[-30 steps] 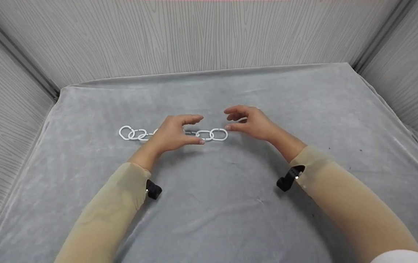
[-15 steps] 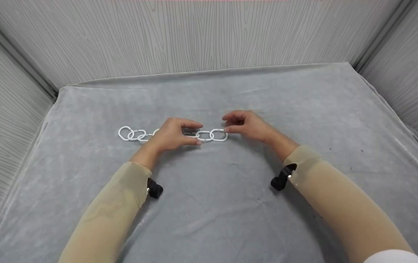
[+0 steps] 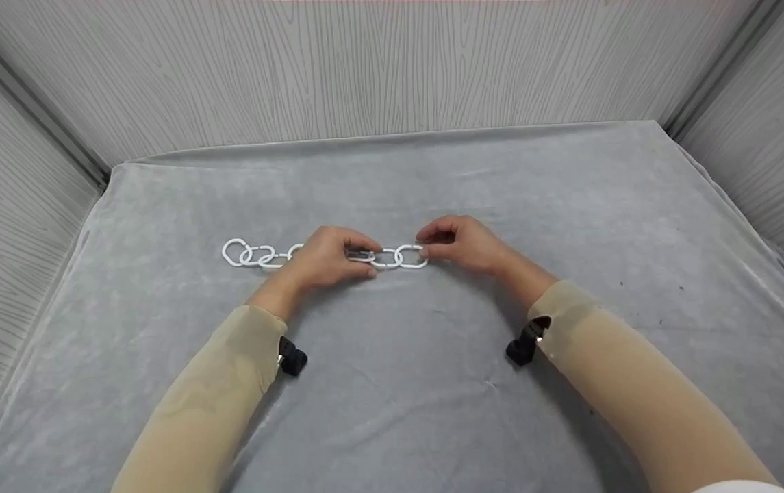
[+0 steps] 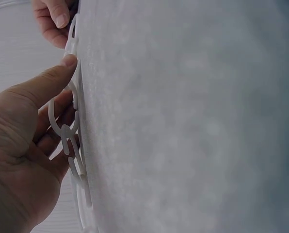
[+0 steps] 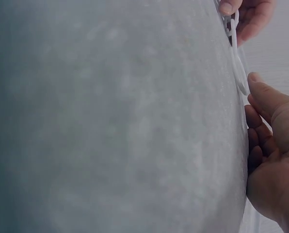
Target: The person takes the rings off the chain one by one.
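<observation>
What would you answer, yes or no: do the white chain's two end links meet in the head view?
No: one end link lies left of the left hand, the other end link at the right hand.

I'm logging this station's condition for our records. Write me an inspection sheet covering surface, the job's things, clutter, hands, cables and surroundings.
Surface: gray cloth, slightly wrinkled.
Job's things: white chain of linked loops, stretched sideways; its middle is partly hidden by a hand.
Clutter: a few small dark specks toward the right side.
Hands: left hand curled round the white chain near its middle; right hand at its right end, grip unclear.
Cables: nothing seen.
Surroundings: wood-grain panels behind and on both sides.
</observation>
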The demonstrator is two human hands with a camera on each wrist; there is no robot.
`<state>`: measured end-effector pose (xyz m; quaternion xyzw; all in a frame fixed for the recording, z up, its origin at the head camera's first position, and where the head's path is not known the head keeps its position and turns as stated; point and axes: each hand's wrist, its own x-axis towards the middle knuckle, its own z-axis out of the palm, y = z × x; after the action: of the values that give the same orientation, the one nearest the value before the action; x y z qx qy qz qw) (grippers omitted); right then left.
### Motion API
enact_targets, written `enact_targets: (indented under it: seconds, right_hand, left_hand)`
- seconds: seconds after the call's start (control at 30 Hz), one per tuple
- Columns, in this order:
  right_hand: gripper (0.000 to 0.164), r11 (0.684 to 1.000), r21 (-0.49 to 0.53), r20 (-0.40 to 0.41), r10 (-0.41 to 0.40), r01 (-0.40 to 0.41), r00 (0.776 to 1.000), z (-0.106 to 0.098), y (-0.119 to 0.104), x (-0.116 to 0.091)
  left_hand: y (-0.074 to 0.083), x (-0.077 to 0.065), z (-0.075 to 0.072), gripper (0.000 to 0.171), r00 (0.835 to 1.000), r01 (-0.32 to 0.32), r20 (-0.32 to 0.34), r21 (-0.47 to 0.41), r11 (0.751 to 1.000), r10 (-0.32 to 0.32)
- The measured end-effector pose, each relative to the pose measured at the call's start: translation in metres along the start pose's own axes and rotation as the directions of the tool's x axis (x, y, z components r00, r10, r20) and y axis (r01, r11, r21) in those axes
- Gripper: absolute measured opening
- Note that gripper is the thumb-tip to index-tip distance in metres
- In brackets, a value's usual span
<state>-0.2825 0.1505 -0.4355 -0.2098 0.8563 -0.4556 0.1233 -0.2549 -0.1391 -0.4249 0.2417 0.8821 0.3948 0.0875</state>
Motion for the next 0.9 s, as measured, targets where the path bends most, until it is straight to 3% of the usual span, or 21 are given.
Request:
enact_targets:
  seconds: [0.53, 0.9]
  right_hand:
    - [0.024, 0.999, -0.01, -0.022, -0.054, 0.053, 0.998, 0.0045, 0.0035, -0.0035]
    - [0.019, 0.993, -0.086, -0.019, -0.084, 0.082, 0.996, 0.0058, 0.0034, -0.0048]
  left_hand:
    - [-0.0018, 0.0006, 0.0044, 0.023, 0.994, -0.113, -0.007, 0.031, 0.993, 0.113]
    - [-0.0007, -0.0001, 0.0066, 0.019, 0.994, -0.112, -0.007, 0.055, 0.992, 0.112]
